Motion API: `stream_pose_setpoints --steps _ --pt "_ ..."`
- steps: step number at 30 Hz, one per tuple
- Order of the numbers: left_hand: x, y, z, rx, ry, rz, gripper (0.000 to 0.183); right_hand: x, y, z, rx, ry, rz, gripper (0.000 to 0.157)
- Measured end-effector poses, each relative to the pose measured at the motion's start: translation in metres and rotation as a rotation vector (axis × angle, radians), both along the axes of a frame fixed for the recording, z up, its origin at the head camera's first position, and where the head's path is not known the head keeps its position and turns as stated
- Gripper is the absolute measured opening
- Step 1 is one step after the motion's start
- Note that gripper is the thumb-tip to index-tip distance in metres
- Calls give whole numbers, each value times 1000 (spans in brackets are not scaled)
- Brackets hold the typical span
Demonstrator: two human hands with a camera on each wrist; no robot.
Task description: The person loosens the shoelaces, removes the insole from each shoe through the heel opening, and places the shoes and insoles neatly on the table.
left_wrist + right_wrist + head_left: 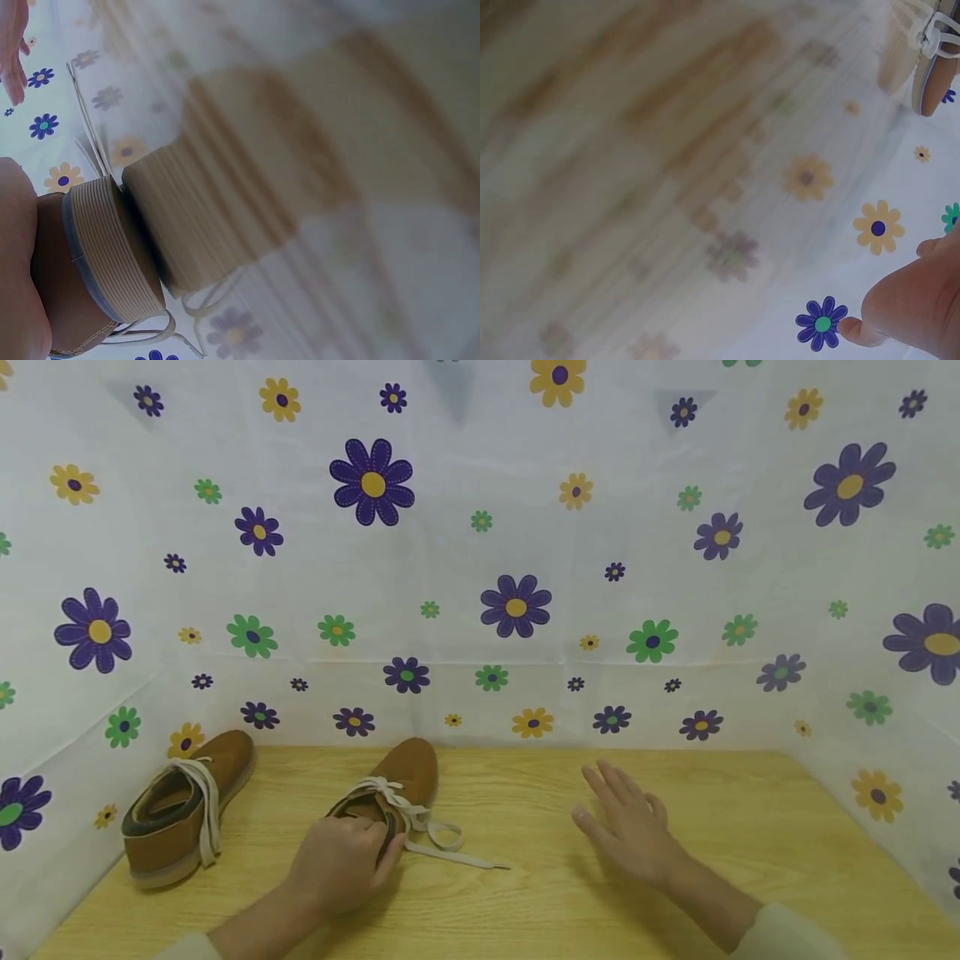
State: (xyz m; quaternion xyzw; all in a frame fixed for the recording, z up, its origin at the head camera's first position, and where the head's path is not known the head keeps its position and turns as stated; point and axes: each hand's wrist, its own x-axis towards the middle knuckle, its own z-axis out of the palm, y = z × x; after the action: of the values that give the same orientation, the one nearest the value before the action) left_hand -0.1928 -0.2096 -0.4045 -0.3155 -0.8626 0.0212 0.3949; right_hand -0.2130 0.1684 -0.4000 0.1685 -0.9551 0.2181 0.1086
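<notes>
In the head view, a brown lace-up shoe (pixel 408 772) sits left of the middle on the wooden table, its toe pointing away. My left hand (pixel 341 864) grips it by the heel opening, fingers curled over the collar inside. Its pale lace (pixel 450 856) forms a loop at the right side, and one tipped end trails over the tabletop. Well to the right, my right hand (pixel 626 827) hovers above the table with fingers extended, holding nothing. The left wrist view shows the sole edge of the shoe (pixel 112 247) beside the left hand (pixel 19 262).
A matching brown shoe (pixel 172 827) stands at the left edge of the table (pixel 525 918), its laces hanging down one side. White sheeting with printed flowers (pixel 450 552) rises behind the table and along both sides. The tabletop reflects the flowers in both wrist views.
</notes>
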Motion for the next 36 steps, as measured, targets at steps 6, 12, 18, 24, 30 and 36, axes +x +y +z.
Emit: stream_pose_setpoints --steps 6,12,18,24,30,36 --pt "1 4 0 -8 -7 5 40 0 -6 0 21 -8 9 65" --pt "1 12 1 -21 -1 -3 39 0 -10 -1 26 -28 3 67" --pt "1 20 0 -34 -12 2 39 2 -15 -1 12 -42 23 66" --pt "2 25 0 -41 -13 -21 40 2 -21 -2 21 -62 46 66" --pt "4 30 2 -30 -31 -50 41 1 -27 -4 19 -80 61 66" --pt "2 34 0 -44 -31 -46 41 -1 -33 -5 15 -85 78 66"
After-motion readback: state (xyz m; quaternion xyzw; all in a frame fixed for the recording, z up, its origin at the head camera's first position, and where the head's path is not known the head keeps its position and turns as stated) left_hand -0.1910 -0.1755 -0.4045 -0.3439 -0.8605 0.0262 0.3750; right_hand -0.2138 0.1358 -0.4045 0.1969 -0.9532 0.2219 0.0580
